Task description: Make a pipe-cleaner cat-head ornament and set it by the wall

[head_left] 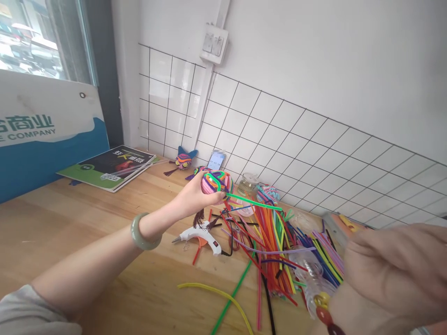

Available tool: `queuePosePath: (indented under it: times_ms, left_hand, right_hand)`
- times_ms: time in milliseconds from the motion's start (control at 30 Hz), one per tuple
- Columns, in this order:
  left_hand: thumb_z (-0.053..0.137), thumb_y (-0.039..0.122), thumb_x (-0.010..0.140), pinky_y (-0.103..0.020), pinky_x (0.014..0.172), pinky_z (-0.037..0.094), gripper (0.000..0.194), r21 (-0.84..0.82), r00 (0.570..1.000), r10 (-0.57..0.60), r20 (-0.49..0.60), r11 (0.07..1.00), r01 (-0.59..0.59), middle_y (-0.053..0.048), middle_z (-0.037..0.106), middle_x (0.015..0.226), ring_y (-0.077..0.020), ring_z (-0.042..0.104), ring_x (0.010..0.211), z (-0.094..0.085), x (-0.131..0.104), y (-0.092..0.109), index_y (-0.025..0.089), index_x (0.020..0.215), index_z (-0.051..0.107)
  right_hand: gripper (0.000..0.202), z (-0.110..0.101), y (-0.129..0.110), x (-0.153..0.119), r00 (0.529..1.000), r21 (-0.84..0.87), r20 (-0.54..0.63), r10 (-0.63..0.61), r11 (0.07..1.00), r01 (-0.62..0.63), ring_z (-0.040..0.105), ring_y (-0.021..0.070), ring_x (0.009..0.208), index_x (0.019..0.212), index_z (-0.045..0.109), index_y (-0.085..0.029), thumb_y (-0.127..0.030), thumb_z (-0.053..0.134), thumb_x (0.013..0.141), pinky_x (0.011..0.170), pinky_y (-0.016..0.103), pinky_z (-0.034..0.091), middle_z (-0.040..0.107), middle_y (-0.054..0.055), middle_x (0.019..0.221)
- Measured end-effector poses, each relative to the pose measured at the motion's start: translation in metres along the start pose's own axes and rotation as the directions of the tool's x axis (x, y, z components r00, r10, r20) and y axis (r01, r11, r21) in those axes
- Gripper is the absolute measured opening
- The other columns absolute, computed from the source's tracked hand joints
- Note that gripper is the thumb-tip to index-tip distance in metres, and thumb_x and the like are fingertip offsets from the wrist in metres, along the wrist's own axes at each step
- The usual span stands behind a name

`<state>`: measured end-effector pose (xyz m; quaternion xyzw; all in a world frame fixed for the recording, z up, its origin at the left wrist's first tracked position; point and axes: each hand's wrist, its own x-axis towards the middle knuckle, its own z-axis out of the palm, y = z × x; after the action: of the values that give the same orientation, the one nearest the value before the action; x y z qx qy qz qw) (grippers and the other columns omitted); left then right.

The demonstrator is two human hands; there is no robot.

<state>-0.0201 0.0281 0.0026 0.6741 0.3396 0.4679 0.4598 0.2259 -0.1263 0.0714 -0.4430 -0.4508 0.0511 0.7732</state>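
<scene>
My left hand (190,195) is closed around a ball wrapped in multicoloured pipe cleaners (218,180), lifted above the table. A green pipe cleaner (254,201) sticks out from it to the right, and a dark tassel (199,217) hangs just below. Close to the camera at the right edge is my right hand (394,270), its fingers curled and partly cut off; whatever they hold is hidden. Beneath my left hand lies a white glue gun (202,237). A thick heap of pipe cleaners (272,246) spreads between my two hands.
At the wall stand a blue-eared craft piece (184,159), a phone (216,159), a glass jar (248,183) and another wrapped ball (268,194). Magazines (118,167) lie at the left beside a printed board (49,125). Loose yellow (220,291) and green pipe cleaners cross the front.
</scene>
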Motion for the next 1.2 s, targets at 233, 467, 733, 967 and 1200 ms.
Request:
queuePosePath:
  times_ms: [233, 467, 733, 967, 1200]
  left_hand:
    - [0.071, 0.035, 0.071, -0.035, 0.088, 0.051, 0.057, 0.04, 0.997, 0.069, -0.02, 0.997, -0.068, -0.008, 0.066, 0.108, -0.0213, 0.064, 0.099, 0.005, -0.007, 0.004, 0.016, 0.118, 0.047]
    - [0.072, 0.036, 0.068, -0.033, 0.084, 0.052, 0.064, 0.207, 0.989, 0.147, -0.034, 0.969, -0.136, -0.004, 0.066, 0.107, -0.0207, 0.065, 0.095, 0.016, -0.022, 0.012, 0.021, 0.123, 0.043]
    - [0.073, 0.037, 0.068, -0.034, 0.086, 0.052, 0.061, 0.137, 0.996, 0.084, 0.003, 0.987, -0.084, -0.003, 0.066, 0.106, -0.0209, 0.065, 0.096, 0.015, -0.022, 0.01, 0.021, 0.121, 0.046]
    - [0.072, 0.039, 0.07, -0.035, 0.083, 0.053, 0.054, -0.055, 0.999, -0.008, 0.039, 0.998, 0.01, -0.008, 0.068, 0.102, -0.0217, 0.066, 0.093, 0.009, -0.009, 0.005, 0.014, 0.113, 0.05]
    - [0.069, 0.043, 0.073, -0.04, 0.086, 0.051, 0.043, -0.199, 0.999, -0.037, -0.007, 0.979, 0.035, -0.008, 0.07, 0.1, -0.024, 0.066, 0.093, 0.001, 0.004, -0.001, 0.016, 0.105, 0.06]
  right_hand:
    - [0.009, 0.066, 0.024, -0.044, 0.795, -0.304, 0.606, 0.017, 0.929, 0.211, 0.064, 0.0151, 0.063, 0.088, 0.071, -0.025, -0.023, 0.062, 0.086, 0.06, 0.031, 0.052, 0.069, 0.001, 0.076]
    - [0.018, 0.089, 0.047, -0.059, 0.755, -0.495, 0.638, -0.151, 0.671, 0.552, 0.059, 0.0177, 0.068, 0.088, 0.062, -0.018, -0.03, 0.05, 0.094, 0.062, 0.031, 0.046, 0.062, 0.007, 0.08]
    - [0.019, 0.089, 0.053, -0.052, 0.628, -0.431, 0.732, -0.265, 0.534, 0.728, 0.058, 0.0207, 0.078, 0.085, 0.057, -0.02, -0.019, 0.042, 0.096, 0.07, 0.033, 0.045, 0.06, 0.007, 0.079]
    - [0.015, 0.065, 0.039, -0.03, 0.944, -0.193, 0.262, -0.201, 0.947, 0.255, 0.05, 0.012, 0.059, 0.078, 0.061, -0.02, -0.027, 0.056, 0.09, 0.056, 0.028, 0.04, 0.057, 0.0, 0.072]
    - [0.01, 0.045, 0.014, -0.019, 0.973, 0.314, 0.143, -0.184, 0.94, 0.132, 0.034, 0.0031, 0.04, 0.07, 0.066, -0.019, -0.016, 0.068, 0.08, 0.041, 0.021, 0.029, 0.057, -0.004, 0.066]
